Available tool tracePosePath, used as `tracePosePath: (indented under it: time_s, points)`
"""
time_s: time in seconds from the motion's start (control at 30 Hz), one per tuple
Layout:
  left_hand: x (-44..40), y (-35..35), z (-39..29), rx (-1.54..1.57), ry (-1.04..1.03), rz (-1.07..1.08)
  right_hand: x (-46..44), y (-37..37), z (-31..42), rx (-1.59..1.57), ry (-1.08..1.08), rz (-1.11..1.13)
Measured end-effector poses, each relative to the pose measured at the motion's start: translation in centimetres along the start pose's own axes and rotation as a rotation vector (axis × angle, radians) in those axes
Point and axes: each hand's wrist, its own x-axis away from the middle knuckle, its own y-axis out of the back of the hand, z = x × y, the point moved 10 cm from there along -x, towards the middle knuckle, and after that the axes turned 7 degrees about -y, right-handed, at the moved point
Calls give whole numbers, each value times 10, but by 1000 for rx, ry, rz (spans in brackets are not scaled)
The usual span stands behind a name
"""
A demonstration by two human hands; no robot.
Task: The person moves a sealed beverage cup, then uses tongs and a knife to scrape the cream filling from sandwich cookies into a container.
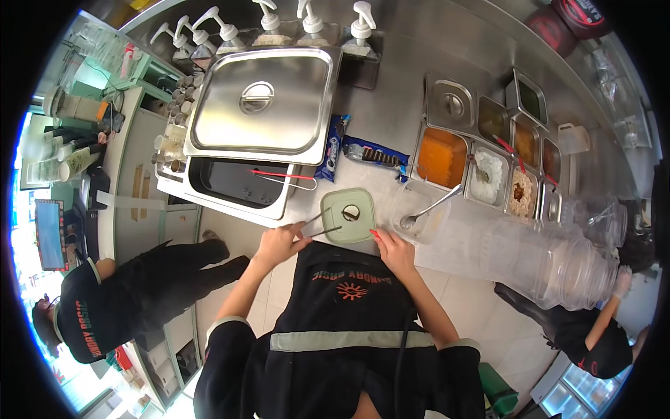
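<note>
In front of me at the counter's near edge lies a pale green square container or lid (340, 234). A small dark-and-white round thing (350, 213) sits at its middle; I cannot tell what it is. My left hand (279, 246) is closed on metal tongs (322, 231), their two prongs apart over the green piece. My right hand (396, 253) is closed at its right side, with a small red thing (375, 234) at the fingertips. Just beyond lie a blue cookie packet (333, 148) and an opened packet of dark cookies (377, 155).
A steel lid (262, 105) partly covers a dark tray (234, 180) holding a red-handled tool. At right are a clear tub (427, 227) with a spoon, steel food pans (442, 159) and stacked plastic containers (558, 262). Pump bottles (312, 31) line the back. People stand on both sides.
</note>
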Motion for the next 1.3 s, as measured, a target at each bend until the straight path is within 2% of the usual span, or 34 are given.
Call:
tracePosePath:
  time_s: [0.1, 0.2, 0.23, 0.33, 0.67, 0.77, 0.87, 0.97, 1.07, 1.17, 1.3]
  points:
    - [6, -10, -3, 49, 57, 7, -5, -1, -7, -29, -97, -34]
    - [-2, -32, 7, 577, 252, 49, -5, -8, -15, -2, -198, -16]
    - [0, -42, 12, 741, 388, 86, -1, -10, -19, -3, -212, -35]
    - [-14, -52, 15, 808, 420, 101, 4, -10, -26, 1, -261, -36]
    - [-73, -63, 15, 832, 273, 155, 7, -15, -36, -1, -344, 46]
    - [-76, -52, 11, 736, 208, 146, 11, -8, -35, -27, -341, -6]
    - [-66, -7, -11, 412, 90, 79, 12, 13, -22, -96, -110, -104]
    - [-52, 6, -38, 207, -255, 69, 16, 20, -18, -113, 6, -137]
    - [-47, -3, -42, 81, -422, 79, 11, 15, -11, -67, 80, -124]
    - [-49, -8, -45, 24, -544, 67, 3, 9, 0, -13, 119, -96]
    - [-55, -20, -38, -141, -579, 78, -2, -4, 3, 46, 121, -47]
